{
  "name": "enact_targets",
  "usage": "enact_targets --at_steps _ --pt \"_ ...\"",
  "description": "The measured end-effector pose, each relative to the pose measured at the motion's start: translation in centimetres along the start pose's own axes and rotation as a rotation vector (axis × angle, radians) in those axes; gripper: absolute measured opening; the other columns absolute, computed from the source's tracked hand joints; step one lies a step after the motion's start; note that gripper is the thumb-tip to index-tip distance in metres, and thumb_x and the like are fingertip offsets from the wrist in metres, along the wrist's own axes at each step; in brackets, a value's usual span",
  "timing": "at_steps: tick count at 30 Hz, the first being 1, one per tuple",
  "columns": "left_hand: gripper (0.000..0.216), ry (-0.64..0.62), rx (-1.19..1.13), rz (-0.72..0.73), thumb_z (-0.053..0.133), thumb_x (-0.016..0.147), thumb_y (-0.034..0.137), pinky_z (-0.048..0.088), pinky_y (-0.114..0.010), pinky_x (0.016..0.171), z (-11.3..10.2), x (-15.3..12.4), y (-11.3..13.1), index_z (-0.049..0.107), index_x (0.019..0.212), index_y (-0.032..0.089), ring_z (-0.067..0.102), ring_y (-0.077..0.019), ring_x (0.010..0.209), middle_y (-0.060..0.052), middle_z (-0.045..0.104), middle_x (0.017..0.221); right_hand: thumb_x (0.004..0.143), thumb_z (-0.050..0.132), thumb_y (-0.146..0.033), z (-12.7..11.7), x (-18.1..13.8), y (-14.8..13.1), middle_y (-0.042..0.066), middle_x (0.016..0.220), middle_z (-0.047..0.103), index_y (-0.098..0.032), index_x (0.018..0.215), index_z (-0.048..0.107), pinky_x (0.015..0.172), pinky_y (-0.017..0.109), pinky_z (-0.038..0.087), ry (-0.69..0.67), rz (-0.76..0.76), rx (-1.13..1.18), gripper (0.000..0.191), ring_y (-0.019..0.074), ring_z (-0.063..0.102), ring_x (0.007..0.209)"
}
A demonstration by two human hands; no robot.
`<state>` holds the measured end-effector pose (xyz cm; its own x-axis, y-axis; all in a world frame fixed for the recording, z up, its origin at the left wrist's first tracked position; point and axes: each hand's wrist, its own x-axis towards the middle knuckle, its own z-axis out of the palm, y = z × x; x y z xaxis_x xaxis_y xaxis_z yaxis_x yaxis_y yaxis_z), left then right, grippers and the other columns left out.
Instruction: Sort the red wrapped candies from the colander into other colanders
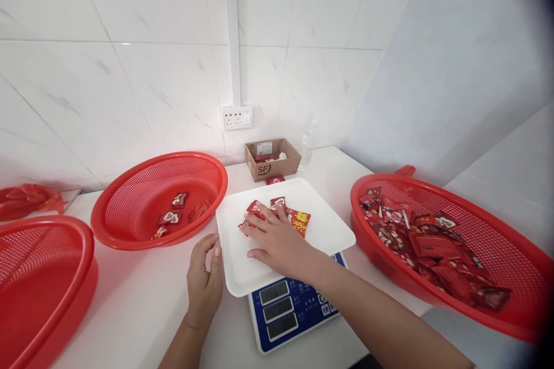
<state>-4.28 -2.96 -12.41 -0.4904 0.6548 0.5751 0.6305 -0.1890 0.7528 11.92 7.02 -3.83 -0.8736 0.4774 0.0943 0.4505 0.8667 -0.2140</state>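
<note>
My right hand (277, 242) lies with spread fingers over several small red packets on the white tray (242, 265) of a scale. A red-and-yellow packet (299, 221) sticks out beyond its fingers, and a dark red packet (277, 203) shows just behind them. Part of the pile is hidden under the hand. Beside the tray's left edge is my left hand (205, 277), loosely curved, thumb apart from the fingers and nothing visible in it. Below the tray, the blue panel of the scale (298, 314) shows displays and keys.
At right stands a red basket (511, 242) heaped with red packets. The red basket (125, 207) at back left holds several packets; another red basket (52, 300) is at near left. Behind the tray are a cardboard box (272, 167) and a clear bottle (308, 141) against the wall.
</note>
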Motion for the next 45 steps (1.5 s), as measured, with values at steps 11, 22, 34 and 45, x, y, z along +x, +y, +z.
enact_targets --at_steps 11,22,34,45 --pt "0.021 -0.008 0.004 -0.002 0.045 0.094 0.031 0.051 -0.038 0.088 0.0 0.0 0.1 0.057 0.108 0.021 0.060 -0.0216 0.100 -0.009 0.063 0.106 0.091 0.059 -0.032 -0.6 -0.2 -0.1 0.009 0.121 0.066 -0.016 0.100 0.071 0.111 0.065 0.014 -0.037 -0.022 0.046 0.022 0.0343 0.039 0.133" --pt "0.020 0.000 -0.018 -0.015 0.046 0.094 0.031 0.050 -0.037 0.088 0.1 0.0 0.2 0.058 0.107 0.021 0.060 -0.0216 0.101 -0.009 0.063 0.107 0.091 0.053 -0.031 -1.7 -4.5 4.8 0.014 0.142 0.048 -0.019 0.128 0.058 0.108 0.050 0.035 0.185 0.349 0.194 0.040 0.0295 0.040 0.134" --pt "0.022 -0.003 -0.022 -0.022 0.046 0.093 0.034 0.052 -0.039 0.088 0.0 0.0 0.4 0.059 0.106 0.021 0.061 -0.0230 0.102 -0.009 0.064 0.107 0.090 0.048 -0.021 -0.5 -5.1 7.1 0.011 0.146 0.044 -0.018 0.135 0.052 0.111 0.043 0.035 0.095 0.415 0.176 0.046 0.0237 0.042 0.134" --pt "0.022 -0.014 -0.013 -0.036 0.046 0.094 0.033 0.052 -0.038 0.087 0.0 -0.1 0.2 0.058 0.107 0.020 0.061 -0.0224 0.101 -0.010 0.063 0.107 0.097 0.042 -0.033 -2.5 -5.3 3.9 0.012 0.120 0.066 -0.018 0.122 0.062 0.089 0.042 0.050 0.111 0.475 0.188 0.036 0.0280 0.062 0.109"
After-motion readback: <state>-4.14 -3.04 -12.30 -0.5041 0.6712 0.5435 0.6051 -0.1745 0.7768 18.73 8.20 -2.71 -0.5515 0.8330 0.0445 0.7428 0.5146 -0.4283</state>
